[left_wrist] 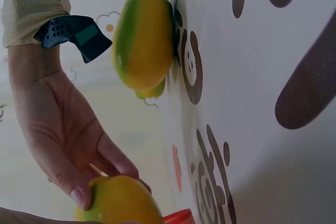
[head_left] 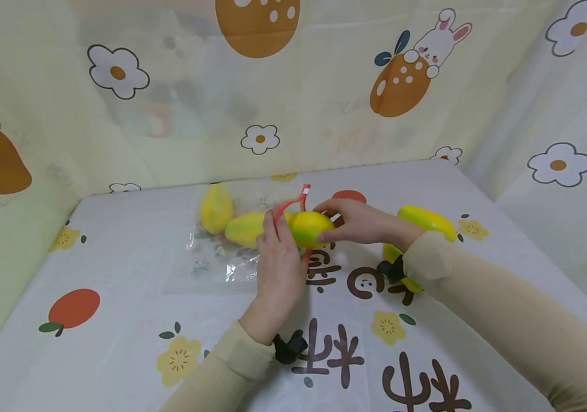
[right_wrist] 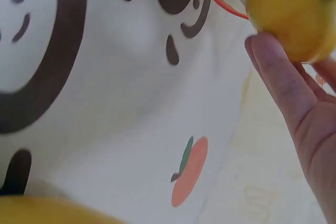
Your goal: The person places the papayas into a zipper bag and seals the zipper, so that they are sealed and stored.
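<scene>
A clear plastic bag point(head_left: 205, 269) with a red-edged mouth lies on the table. Inside it are two yellow-green fruits that look like mangoes, one mango point(head_left: 216, 209) at the back left and another mango point(head_left: 241, 230) nearer the mouth. My left hand point(head_left: 280, 266) holds the bag at its mouth, the red edge passing by its fingers; its thumb is hidden. With thumb and fingertips, my right hand point(head_left: 357, 222) grips a third mango point(head_left: 310, 230) by its right end, at the bag's mouth. The right wrist view shows this mango point(right_wrist: 291, 14) beside the red rim point(right_wrist: 227, 4).
Right of the bag, a mango point(head_left: 427, 222) lies beyond the right forearm and another mango point(head_left: 413, 283) is partly covered by the right wrist's black strap point(head_left: 391, 270). A printed cloth covers the table point(head_left: 128, 355); a patterned curtain point(head_left: 180, 126) hangs behind.
</scene>
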Demonstrator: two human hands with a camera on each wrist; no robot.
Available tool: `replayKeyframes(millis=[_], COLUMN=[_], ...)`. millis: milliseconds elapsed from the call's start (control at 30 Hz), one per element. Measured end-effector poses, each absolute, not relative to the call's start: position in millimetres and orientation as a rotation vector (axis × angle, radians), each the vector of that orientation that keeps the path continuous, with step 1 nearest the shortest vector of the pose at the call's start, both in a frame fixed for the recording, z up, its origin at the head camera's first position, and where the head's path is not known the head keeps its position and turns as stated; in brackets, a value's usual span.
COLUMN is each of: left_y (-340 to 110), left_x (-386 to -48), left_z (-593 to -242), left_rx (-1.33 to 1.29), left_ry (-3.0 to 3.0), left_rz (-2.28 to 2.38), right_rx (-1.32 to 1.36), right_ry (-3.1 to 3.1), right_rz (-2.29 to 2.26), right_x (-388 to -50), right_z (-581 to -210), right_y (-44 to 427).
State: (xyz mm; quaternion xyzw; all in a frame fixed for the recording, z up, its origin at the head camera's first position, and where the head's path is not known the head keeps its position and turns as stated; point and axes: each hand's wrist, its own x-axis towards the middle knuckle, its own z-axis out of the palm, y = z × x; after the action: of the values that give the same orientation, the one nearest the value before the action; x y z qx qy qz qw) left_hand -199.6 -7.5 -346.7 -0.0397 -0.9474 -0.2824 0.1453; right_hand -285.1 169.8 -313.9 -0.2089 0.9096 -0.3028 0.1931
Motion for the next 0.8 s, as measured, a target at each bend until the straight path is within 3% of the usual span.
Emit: replayKeyframes(millis=[800], left_y=[-7], left_x=[-199], left_z=[-347], left_rx=[-0.097], left_ry=[-2.690], left_rz=[-0.821], right_rx=[-0.563], right_ry=[2.864], right_rz=[-0.776], right_x=[-282], right_z=[-314], right_y=[143])
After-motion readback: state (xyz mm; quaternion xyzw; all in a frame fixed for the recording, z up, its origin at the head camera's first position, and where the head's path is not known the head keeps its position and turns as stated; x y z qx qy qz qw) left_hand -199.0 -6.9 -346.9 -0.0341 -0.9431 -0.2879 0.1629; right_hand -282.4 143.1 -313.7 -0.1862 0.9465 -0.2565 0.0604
